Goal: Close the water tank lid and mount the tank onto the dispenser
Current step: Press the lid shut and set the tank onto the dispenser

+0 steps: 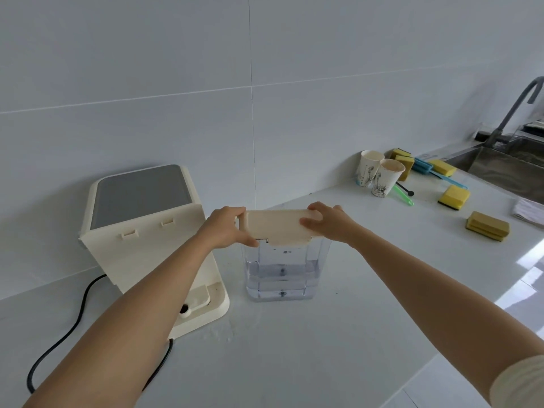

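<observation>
A clear water tank (282, 272), about a third full, stands upright on the white counter just right of the cream dispenser (147, 231). Its cream lid (276, 226) lies flat across the tank's top. My left hand (226, 228) grips the lid's left end, thumb under the front edge. At the lid's right end, my right hand (329, 222) has its fingers over the top. The dispenser's rear faces me, showing two slots and an empty base dock (203, 298).
A black power cord (73, 319) trails from the dispenser toward the counter's front left. Two paper cups (379, 175), several yellow sponges (453, 195) and brushes lie at the back right. A steel sink (506, 169) with a tap sits at the far right.
</observation>
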